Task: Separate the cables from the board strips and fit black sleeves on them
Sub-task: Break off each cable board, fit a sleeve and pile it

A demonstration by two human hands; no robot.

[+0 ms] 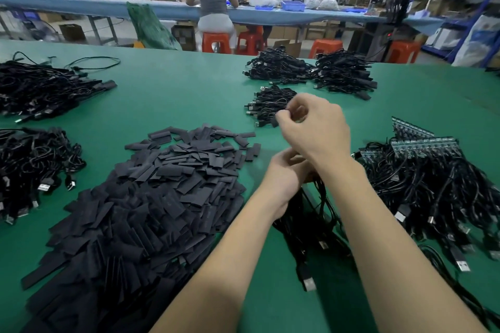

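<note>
Big heap of black sleeves [151, 197] sits lower left on the green table [189, 94]. Left hand [284, 173], centre frame, grips a bundle of cables [305, 222]. Right hand [313, 124] above it has fingers curled; can't tell what it pinches. Board strips [422, 143] lie at right.

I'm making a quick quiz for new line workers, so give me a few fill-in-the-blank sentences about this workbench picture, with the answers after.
1. The big heap of flat black sleeves lies on a table whose surface is ____ in colour.
2. The left hand grips a bundle of black ____ that hangs down toward the near edge.
3. The board strips with cables attached lie to the ____ of the right hand.
4. The stools beyond the table are ____ in colour.

Missing words: green; cables; right; orange
</note>
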